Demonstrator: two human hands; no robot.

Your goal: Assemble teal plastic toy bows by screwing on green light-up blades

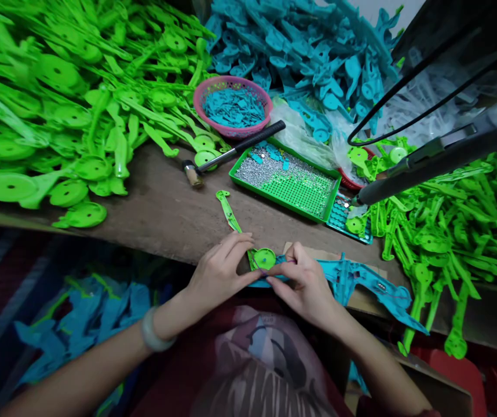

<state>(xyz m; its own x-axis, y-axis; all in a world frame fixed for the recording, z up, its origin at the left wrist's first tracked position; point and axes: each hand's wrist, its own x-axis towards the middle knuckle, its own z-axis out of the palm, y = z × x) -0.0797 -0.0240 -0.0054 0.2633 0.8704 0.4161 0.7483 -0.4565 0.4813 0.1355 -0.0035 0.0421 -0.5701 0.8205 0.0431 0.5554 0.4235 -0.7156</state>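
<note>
The green piece (264,258) looks like light, stiff moulded plastic: a round disc on a long thin arm. The arm would probably flex or snap if levered, so the disc end seems the sounder place to grip, though its smooth face may slip under the fingers. It lies on the wooden table (161,208) just in front of the green tray (313,202), on the person's side, with its arm pointing back toward the tray's near-left corner. The left hand (220,271) is nearly closed, thumb and fingertips pinched on the arm where it meets the disc, which sits just past those fingertips. The right hand (307,285) is curled the same way, pinching the end of the teal piece (361,281) against the disc's other side. That flat teal piece runs off to the right, in front of the tray's near-right corner. A hammer (235,152) lies just left of the tray, and a pink basket (232,107) sits behind it.
</note>
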